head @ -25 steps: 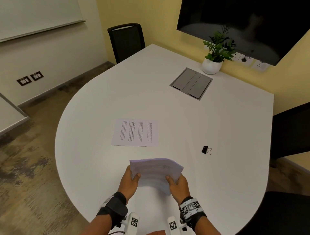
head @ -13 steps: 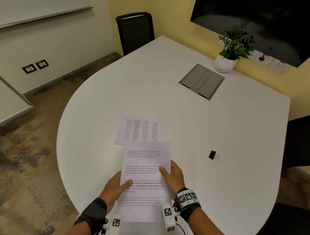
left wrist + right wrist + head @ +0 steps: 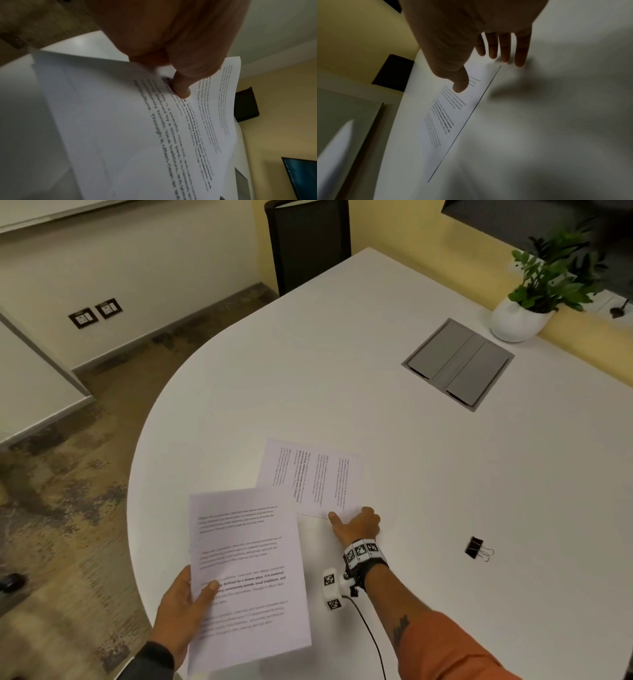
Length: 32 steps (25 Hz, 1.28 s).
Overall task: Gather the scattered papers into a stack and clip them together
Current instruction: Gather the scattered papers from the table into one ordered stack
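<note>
My left hand (image 3: 186, 599) grips the gathered stack of printed papers (image 3: 246, 570) by its left edge, thumb on top, and holds it over the table's near rim. In the left wrist view the thumb (image 3: 181, 88) presses on the top sheet (image 3: 130, 135); the fingers underneath are hidden. One loose printed sheet (image 3: 311, 477) lies flat further in. My right hand (image 3: 356, 520) is at its near right corner, fingers straight, with the thumb (image 3: 460, 85) over the sheet (image 3: 447, 116) and the fingertips (image 3: 519, 60) on the table past its edge. A black binder clip (image 3: 474, 546) lies to the right.
The round white table (image 3: 376, 378) has a grey cable hatch (image 3: 457, 364) set in it at the back right, and a potted plant (image 3: 524, 313) by the yellow wall. A black chair (image 3: 308, 244) stands at the far side. Floor lies to the left.
My right hand has let go of the stack and reached forward to the loose sheet's corner. My left hand alone now holds the stack, shifted to the left.
</note>
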Motion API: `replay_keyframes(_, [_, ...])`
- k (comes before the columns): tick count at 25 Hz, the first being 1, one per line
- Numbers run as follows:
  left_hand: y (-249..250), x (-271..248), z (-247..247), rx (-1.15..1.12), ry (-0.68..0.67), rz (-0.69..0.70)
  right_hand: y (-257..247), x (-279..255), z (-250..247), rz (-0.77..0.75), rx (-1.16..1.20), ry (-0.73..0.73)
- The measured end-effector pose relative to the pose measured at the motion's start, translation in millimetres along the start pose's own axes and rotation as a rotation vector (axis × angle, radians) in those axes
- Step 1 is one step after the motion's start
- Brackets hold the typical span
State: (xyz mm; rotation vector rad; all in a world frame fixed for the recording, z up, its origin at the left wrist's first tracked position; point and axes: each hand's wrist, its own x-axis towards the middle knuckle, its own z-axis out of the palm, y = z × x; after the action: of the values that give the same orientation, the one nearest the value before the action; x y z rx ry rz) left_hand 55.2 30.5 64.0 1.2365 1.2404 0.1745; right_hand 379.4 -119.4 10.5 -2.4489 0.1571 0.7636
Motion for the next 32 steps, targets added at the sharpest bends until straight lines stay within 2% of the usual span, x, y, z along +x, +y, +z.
replay_keyframes(5, [-15.2,16.5,-24.2,0.016,0.009,-0.044,-35.6,31.9,29.5,0.137,-0.279,0.038])
replay_keyframes(9, [-16.0,23.4,-30.2,0.064,0.046,-0.006,-47.3,43.9,42.3,0.138,-0.369,0.085])
replay_keyframes(13, [-11.8,25.9,-25.1,0.085,0.03,0.004,-37.7,52.4,43.7,0.088,-0.294,-0.006])
replay_keyframes(16, [-6.1,24.3,-19.4,0.06,0.011,0.0,-17.9,55.4,33.5,0.017,0.001,-0.095])
replay_keyframes(19, [-0.7,16.1,-9.2,0.025,-0.005,-0.016,8.6,48.2,1.2,-0.025,0.386,-0.115])
replay_keyframes(25, [3.8,-2.4,11.4,-0.007,-0.023,0.003,70.0,13.7,-107.1,-0.121,0.657,0.164])
replay_keyframes(29, [2.8,-11.8,24.0,-0.009,-0.085,0.033,88.1,-33.7,-196.7,-0.235,0.645,0.291])
replay_keyframes(32, [1.0,-20.4,34.4,0.044,-0.144,0.082,87.8,-71.0,-238.1,-0.324,0.615,0.226])
